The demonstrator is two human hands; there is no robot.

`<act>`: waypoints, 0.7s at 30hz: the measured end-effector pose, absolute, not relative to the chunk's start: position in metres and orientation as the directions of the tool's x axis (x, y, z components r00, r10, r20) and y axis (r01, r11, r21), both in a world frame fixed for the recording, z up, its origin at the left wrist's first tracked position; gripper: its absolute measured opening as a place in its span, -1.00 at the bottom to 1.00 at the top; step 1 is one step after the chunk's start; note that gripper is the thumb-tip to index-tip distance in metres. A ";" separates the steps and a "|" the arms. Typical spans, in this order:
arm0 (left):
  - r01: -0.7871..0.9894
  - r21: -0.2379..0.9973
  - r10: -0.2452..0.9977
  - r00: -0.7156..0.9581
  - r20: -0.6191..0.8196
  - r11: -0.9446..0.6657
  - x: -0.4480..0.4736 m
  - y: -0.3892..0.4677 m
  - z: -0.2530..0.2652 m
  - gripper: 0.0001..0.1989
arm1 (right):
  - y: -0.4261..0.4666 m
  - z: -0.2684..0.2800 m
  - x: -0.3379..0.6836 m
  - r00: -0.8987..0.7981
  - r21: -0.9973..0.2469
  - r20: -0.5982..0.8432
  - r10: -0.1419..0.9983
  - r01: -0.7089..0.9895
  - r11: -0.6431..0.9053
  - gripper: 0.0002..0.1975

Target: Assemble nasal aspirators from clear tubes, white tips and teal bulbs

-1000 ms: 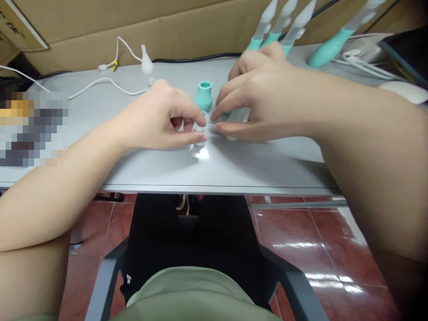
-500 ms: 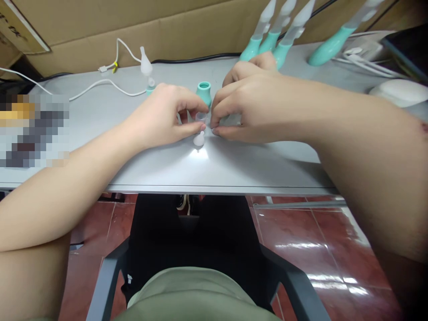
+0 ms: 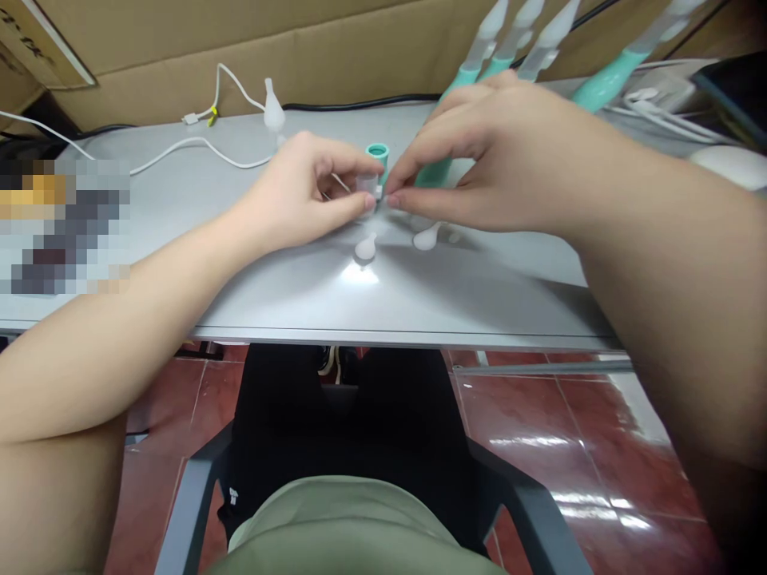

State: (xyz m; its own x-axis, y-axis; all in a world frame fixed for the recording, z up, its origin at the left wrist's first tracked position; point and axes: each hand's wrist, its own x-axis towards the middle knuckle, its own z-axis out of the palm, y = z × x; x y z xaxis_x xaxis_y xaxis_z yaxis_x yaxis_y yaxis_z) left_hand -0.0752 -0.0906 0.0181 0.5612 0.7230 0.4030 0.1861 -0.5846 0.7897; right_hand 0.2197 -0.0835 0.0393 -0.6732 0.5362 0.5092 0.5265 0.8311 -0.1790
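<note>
My left hand (image 3: 323, 188) has a short clear plastic tube (image 3: 367, 185) between thumb and fingers. Thumb and index finger of my right hand (image 3: 473, 160) pinch at a small white plug (image 3: 379, 192) on the tube's right side; the fingertips partly cover it. An open-necked teal bulb (image 3: 377, 150) stands just behind the tube. Under my right hand lies another teal part (image 3: 434, 172), mostly covered. On the table in front of the hands are a white teardrop-shaped tip (image 3: 365, 247) and a second white tip (image 3: 426, 238).
Several teal bulbs with clear tubes and pointed white tips (image 3: 557, 25) stand at the back right. Another white tip (image 3: 274, 110) is at the back left, near a white cable (image 3: 180, 145). Cardboard (image 3: 335, 56) lines the rear; the table's front edge (image 3: 359, 334) is nearby.
My right hand has risen slightly and its fingertips have come to the tube's side, uncovering the second white tip. The tube has moved slightly up and right with my left hand.
</note>
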 end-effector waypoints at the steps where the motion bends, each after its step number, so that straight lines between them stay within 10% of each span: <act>1: 0.123 0.818 0.733 0.530 0.425 -0.563 -0.077 -0.092 0.022 -0.86 | -0.088 0.042 0.218 -0.651 -0.222 0.537 0.536 0.504 0.835 -0.94; 8: -0.062 0.897 0.788 0.454 0.416 -0.438 -0.086 -0.089 0.031 -0.71 | -0.110 0.058 0.201 -0.390 -0.512 0.647 0.656 0.415 0.752 -0.90; 21: -0.207 0.917 0.739 0.545 0.397 -0.340 -0.081 -0.096 0.032 -0.89 | -0.110 0.051 0.198 -0.373 -0.548 0.646 0.666 0.381 0.745 -0.92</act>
